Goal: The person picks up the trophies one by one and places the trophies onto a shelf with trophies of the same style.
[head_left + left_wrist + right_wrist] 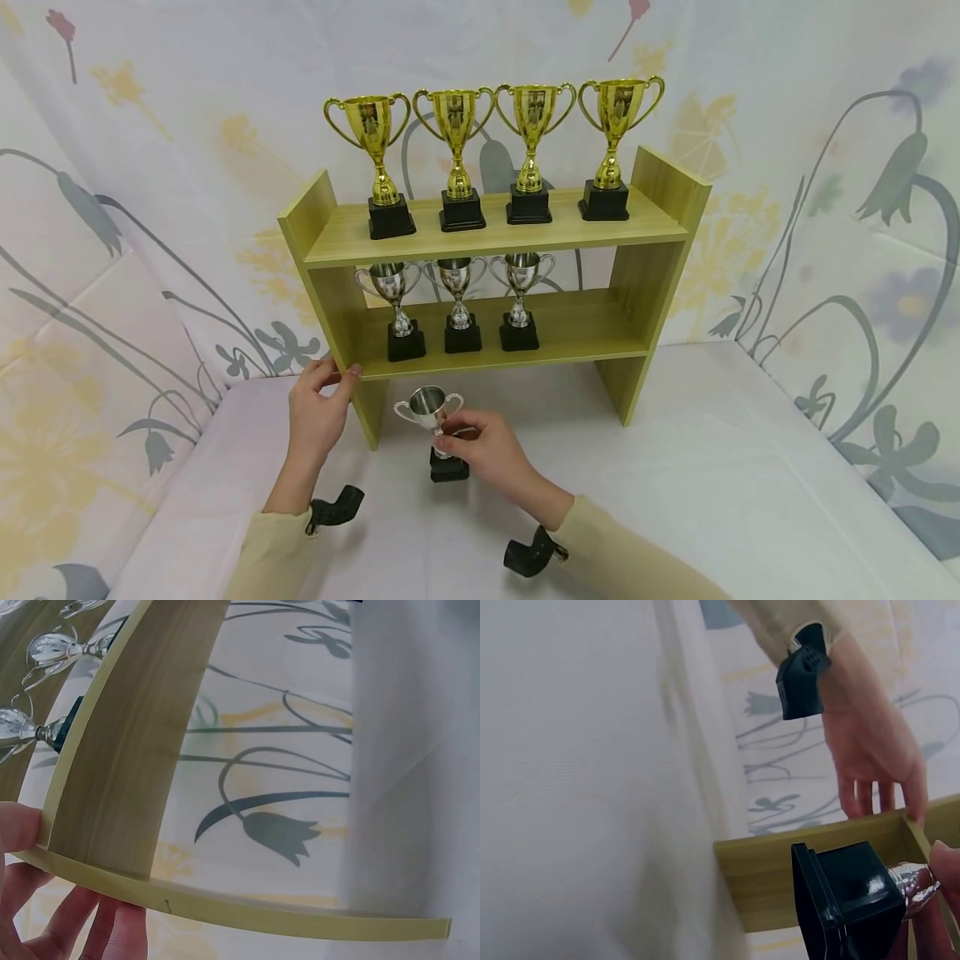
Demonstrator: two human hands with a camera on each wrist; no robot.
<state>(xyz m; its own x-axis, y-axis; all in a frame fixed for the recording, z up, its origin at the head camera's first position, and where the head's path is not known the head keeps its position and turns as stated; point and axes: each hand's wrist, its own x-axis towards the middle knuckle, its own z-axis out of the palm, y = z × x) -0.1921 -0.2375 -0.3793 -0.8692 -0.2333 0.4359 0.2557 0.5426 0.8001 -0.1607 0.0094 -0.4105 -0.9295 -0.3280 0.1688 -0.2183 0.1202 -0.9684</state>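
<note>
My right hand [491, 454] pinches a small silver trophy cup [427, 405] by its stem, just above the black base. The cup is upright in front of the wooden shelf [480, 364], below its lower board. In the right wrist view the trophy's black base [859, 896] fills the lower right. My left hand [318, 417] grips the shelf's left side panel at the lower board, its thumb on the front edge. The left wrist view shows the left fingers [56, 930] on the panel's outer side.
Three silver trophies [457, 292] stand on the lower board, left of centre. Several gold trophies [532, 112] stand in a row on the upper board. The shelf's right side panel [652, 292] stands on the white table [720, 467]. A floral cloth [810, 250] hangs behind.
</note>
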